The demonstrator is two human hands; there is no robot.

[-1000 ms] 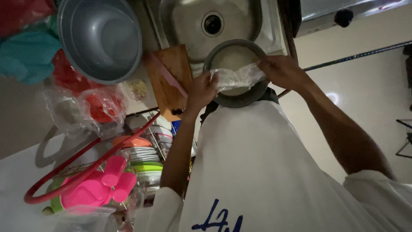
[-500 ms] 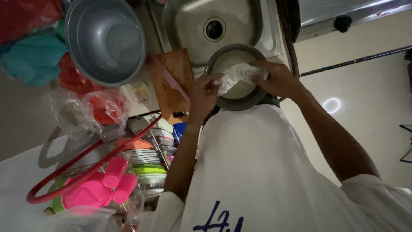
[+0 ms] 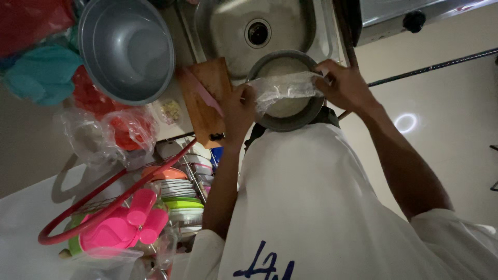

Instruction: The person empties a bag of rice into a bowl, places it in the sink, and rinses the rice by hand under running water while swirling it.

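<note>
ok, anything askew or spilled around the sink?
No spill visible. The brown wooden cutting board lies tilted across the steel sink edge. Both hands, left hand and right hand, stretch a clear plastic bag over the round grey bowl.

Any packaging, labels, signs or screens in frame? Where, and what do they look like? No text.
Clear plastic bag: stretched between left hand and right hand over a round metal pot; crumpled, see-through.
Clear plastic bags: left of the wooden cutting board, under the grey bowl; crinkled, red contents inside.
Blue marking: on the white shirt, bottom centre; handwritten-looking strokes.
No signs or screens visible.
</note>
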